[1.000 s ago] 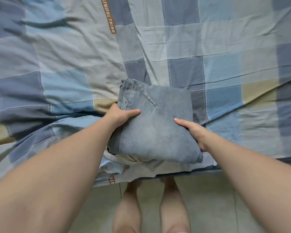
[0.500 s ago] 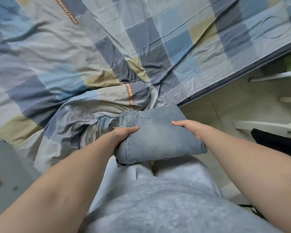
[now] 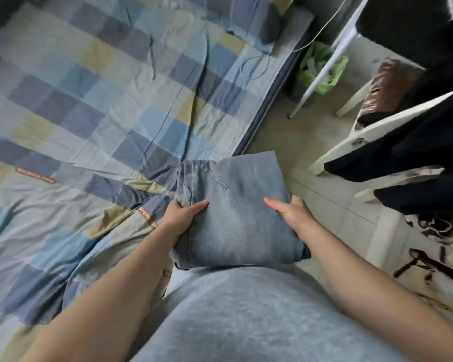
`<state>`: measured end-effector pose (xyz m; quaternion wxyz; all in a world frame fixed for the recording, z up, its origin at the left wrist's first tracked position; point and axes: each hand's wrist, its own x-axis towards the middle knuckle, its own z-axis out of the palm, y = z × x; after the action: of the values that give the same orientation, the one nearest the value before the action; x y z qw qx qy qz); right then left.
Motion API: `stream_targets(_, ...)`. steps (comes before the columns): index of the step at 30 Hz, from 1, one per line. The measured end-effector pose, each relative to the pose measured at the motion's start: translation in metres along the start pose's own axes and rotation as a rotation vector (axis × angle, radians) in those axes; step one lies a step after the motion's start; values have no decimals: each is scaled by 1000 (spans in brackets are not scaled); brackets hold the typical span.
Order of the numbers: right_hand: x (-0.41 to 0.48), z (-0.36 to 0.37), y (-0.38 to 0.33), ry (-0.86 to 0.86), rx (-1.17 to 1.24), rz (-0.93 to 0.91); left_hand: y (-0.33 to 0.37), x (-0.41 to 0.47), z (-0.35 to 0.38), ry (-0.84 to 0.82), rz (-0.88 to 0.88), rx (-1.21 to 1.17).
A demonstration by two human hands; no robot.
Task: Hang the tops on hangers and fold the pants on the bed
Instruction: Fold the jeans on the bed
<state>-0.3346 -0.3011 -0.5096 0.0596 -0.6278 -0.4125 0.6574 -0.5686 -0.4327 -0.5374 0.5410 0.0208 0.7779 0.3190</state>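
A pair of light blue jeans (image 3: 236,212), folded into a thick square, is lifted off the bed and held in front of my body, over the bed's corner and the floor. My left hand (image 3: 181,218) grips its left edge, thumb on top and fingers underneath. My right hand (image 3: 293,212) grips the right edge the same way. The bed (image 3: 89,113) with its blue, grey and yellow checked cover lies to the left.
To the right on the tiled floor stand a white chair (image 3: 372,131) draped with dark clothes (image 3: 416,142) and a bin with a green bag (image 3: 322,66). A white cable (image 3: 254,66) lies on the bed's far corner. Patterned fabric (image 3: 437,226) lies at the far right.
I have lifted the folded jeans off the bed and turned to the right with them; the chair, bin and floor have come into view.
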Motion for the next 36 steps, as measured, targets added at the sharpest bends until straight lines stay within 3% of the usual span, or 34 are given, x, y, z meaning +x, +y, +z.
stream_targets(10,-71,-249,-22,216,170,-413,111,-105,213,-21,485,85)
stream_targets(18,-148,-417,-2,550,321,-606,184,-197,390,-274,838,168)
stream_targets(26,-194,-512,59,973,568,-564,224,-258,553,-585,1045,402)
stream_targets(36,-192,-604,131,1380,929,-363,232,-302,783,-962,1138,847)
